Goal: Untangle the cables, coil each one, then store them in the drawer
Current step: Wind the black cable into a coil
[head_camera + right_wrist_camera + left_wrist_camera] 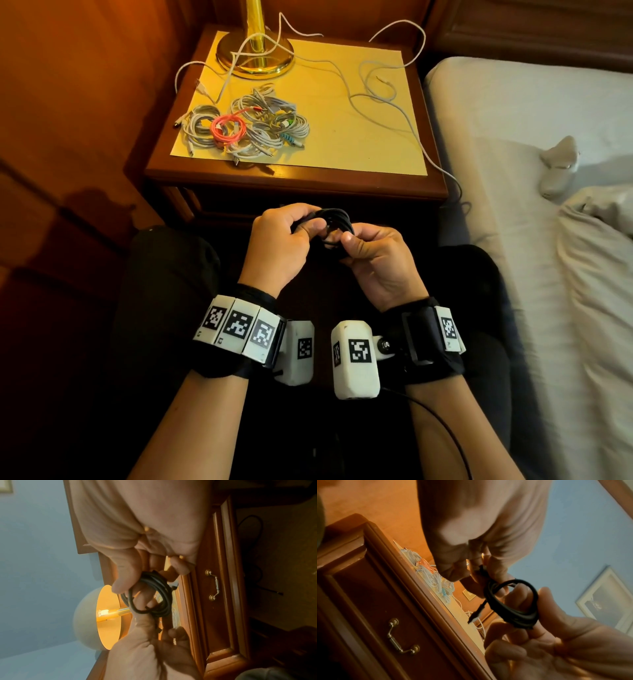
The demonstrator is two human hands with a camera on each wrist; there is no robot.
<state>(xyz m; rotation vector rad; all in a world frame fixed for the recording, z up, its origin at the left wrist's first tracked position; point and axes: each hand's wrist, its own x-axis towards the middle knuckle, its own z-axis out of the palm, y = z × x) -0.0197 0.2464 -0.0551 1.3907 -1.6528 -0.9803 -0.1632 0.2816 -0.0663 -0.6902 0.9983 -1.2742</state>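
A black cable point(334, 222) wound into a small coil hangs between both hands, in front of the nightstand point(294, 176). My left hand point(301, 224) pinches the coil's left side. My right hand point(346, 240) has fingers through the loop and its thumb on it. In the left wrist view the coil point(510, 614) rings the right hand's fingers point(520, 599), and a loose plug end point(474, 616) hangs free. A pile of coiled white and pink cables point(246, 126) lies on the nightstand top. Loose white cables point(376, 99) trail across it. The drawer point(368, 601) is shut.
A brass lamp base point(255, 51) stands at the back of the nightstand. The drawer's brass handle point(213, 584) faces me. A bed with white sheets point(531, 171) runs along the right. A wooden wall panel point(68, 102) is on the left. My knees sit below both hands.
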